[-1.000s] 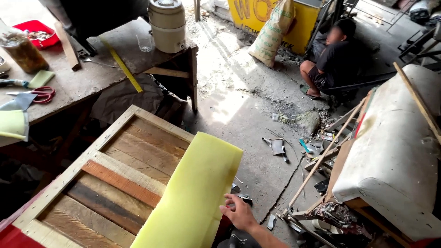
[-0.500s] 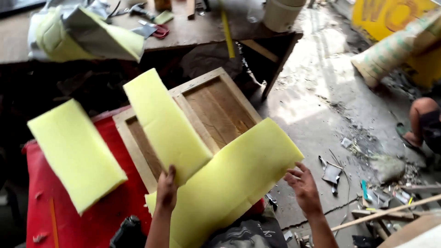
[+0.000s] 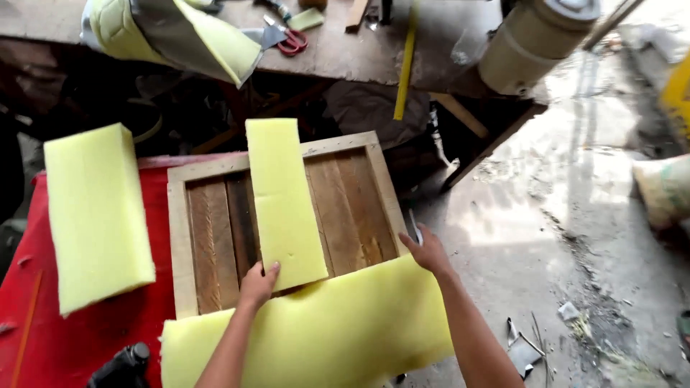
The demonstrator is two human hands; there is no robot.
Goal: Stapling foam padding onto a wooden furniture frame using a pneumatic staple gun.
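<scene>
So left hand (image 3: 257,282) presses flat on the narrow foam strip (image 3: 284,202), right hand (image 3: 429,251) open on the big foam sheet (image 3: 316,327). Sheet overhangs the wooden frame (image 3: 180,237) at its near edge, so it might slide off.

Large foam sheet (image 3: 316,330) cut off by bottom edge.

I'm in an upholstery workshop: yellow foam slabs (image 3: 97,215) lie over a wooden frame (image 3: 180,237) near me, and the worn workbench (image 3: 345,54) at the far side holds red-handled scissors (image 3: 291,43) above a littered concrete floor (image 3: 575,237).
</scene>
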